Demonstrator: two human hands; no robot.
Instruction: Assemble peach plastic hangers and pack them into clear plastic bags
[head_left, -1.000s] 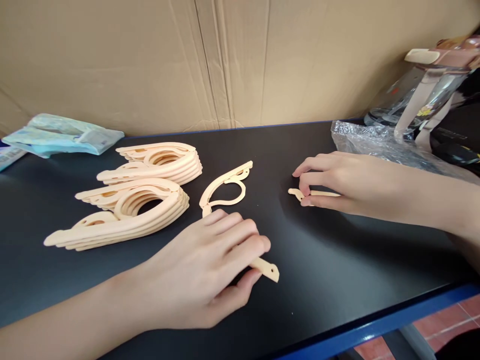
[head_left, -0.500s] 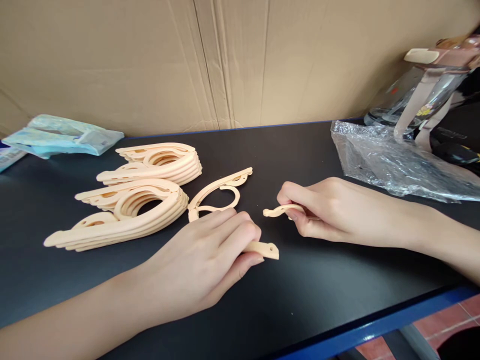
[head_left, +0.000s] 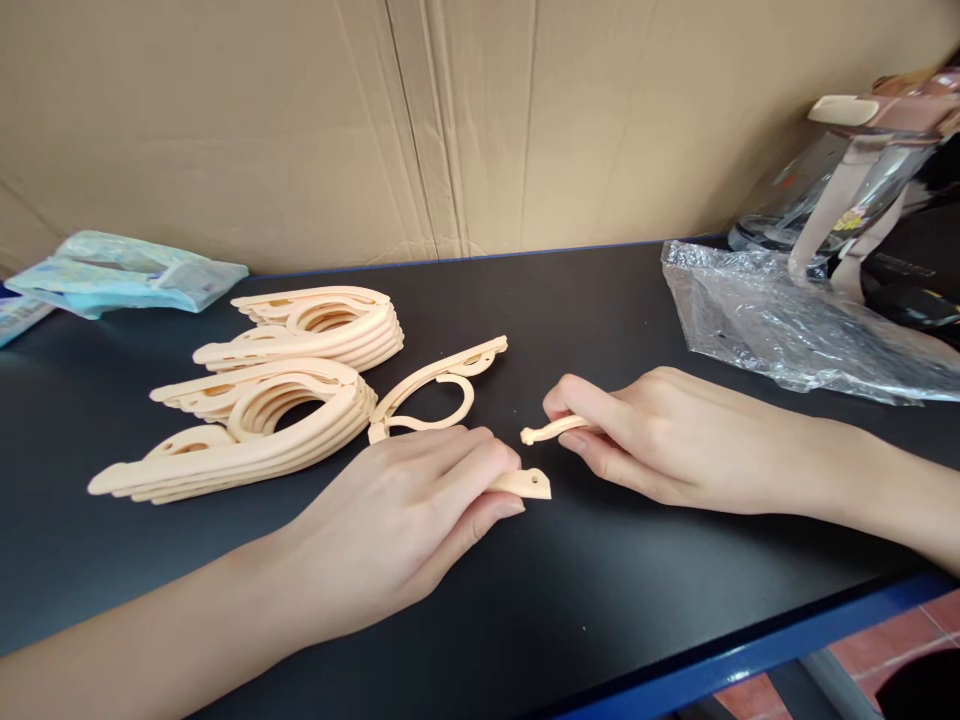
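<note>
My left hand [head_left: 439, 510] is closed round one arm of a cream plastic folding hanger [head_left: 427, 385]. The hanger's flat end with a small hole [head_left: 535, 482] pokes out between thumb and forefinger. Its other arm and a curved loop show beyond my knuckles; the middle is covered by my fingers. My right hand [head_left: 637, 430] pinches a slim, curved cream plastic piece [head_left: 551, 430] with a knobbed tip pointing left toward the hanger's holed end. A gap separates the two. The rest of that piece is hidden in my fingers.
Two stacks of similar hangers, a nearer one [head_left: 247, 430] and a farther one [head_left: 315, 325], lie left on the black table [head_left: 600, 620]. Behind stands cardboard [head_left: 262, 130]. A pale blue packet [head_left: 127, 275] lies far left; a clear plastic bag [head_left: 795, 320] and a strapped bottle [head_left: 862, 180] sit right.
My right hand has shifted slightly left and down, turning its piece a little. The hanger's holed end in my left hand has moved slightly up and left.
</note>
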